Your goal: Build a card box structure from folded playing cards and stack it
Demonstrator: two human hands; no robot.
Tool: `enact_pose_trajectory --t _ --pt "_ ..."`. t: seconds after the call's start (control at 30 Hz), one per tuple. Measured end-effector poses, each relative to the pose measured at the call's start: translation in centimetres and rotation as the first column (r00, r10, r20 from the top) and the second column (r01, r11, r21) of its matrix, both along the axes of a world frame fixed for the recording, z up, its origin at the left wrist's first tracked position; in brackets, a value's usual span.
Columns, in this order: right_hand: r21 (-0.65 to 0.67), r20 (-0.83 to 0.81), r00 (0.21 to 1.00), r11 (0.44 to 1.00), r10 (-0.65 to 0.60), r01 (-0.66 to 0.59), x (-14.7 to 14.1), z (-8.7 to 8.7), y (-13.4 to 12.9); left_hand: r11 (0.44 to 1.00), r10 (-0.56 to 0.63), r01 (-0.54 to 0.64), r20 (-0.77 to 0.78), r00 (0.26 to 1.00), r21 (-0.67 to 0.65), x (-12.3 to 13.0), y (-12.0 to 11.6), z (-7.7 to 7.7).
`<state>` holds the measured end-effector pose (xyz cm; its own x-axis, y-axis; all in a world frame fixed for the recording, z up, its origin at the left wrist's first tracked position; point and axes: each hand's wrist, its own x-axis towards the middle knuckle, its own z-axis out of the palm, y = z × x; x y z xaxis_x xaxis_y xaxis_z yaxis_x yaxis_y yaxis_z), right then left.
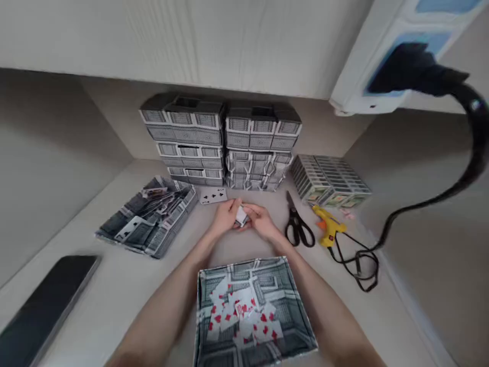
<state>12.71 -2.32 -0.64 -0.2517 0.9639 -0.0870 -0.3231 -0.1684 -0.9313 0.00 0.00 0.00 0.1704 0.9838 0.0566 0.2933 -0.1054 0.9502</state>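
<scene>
Near the middle of the white table, my left hand point(226, 216) and my right hand point(260, 220) meet around a small whitish folded card piece point(241, 216). The fingers of both hands press on it from either side. Just behind my left hand, a playing card with black clubs point(213, 195) lies face up. Between my forearms stands a box made of cards point(282, 300), with several red-marked card pieces point(244, 311) inside. To the left, a tray made of cards point(164, 239) holds several loose cards point(153, 204).
Stacked card boxes point(198, 135) stand at the back, with a card block point(330, 178) to their right. Black scissors point(298, 227), a yellow glue gun point(328, 224) and its cable lie right. A dark phone point(46, 306) lies left. A power strip point(382, 66) hangs upper right.
</scene>
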Motion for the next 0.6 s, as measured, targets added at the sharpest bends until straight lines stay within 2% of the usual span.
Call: enact_pose_trajectory --t 0.07,0.17,0.23,0.3,0.43,0.6 --pt "0.002 0.012 1.000 1.000 0.023 -0.023 0.00 0.18 -0.04 0.999 0.003 0.001 0.063 0.998 -0.054 0.00 -0.05 0.07" --pt "0.015 0.029 0.998 0.999 0.048 -0.049 0.04 0.38 -0.16 0.998 0.022 -0.019 0.066 0.998 -0.052 0.09 -0.09 0.10" --pt "0.027 0.042 0.998 0.998 0.053 -0.054 0.07 0.45 -0.24 0.999 0.048 -0.047 -0.011 0.999 0.020 0.22 -0.11 0.07" --pt "0.031 0.071 0.997 0.999 0.039 -0.041 0.05 0.48 -0.29 0.987 0.084 -0.061 -0.155 0.984 0.146 0.35 -0.16 0.02" --pt "0.007 0.121 0.993 1.000 -0.006 0.005 -0.18 0.46 -0.24 0.933 0.162 -0.005 -0.407 0.899 0.360 0.41 -0.39 -0.02" --pt "-0.032 0.071 0.997 0.999 -0.012 0.014 -0.34 0.61 -0.25 0.883 0.191 0.066 -0.485 0.853 0.465 0.12 -0.77 -0.19"
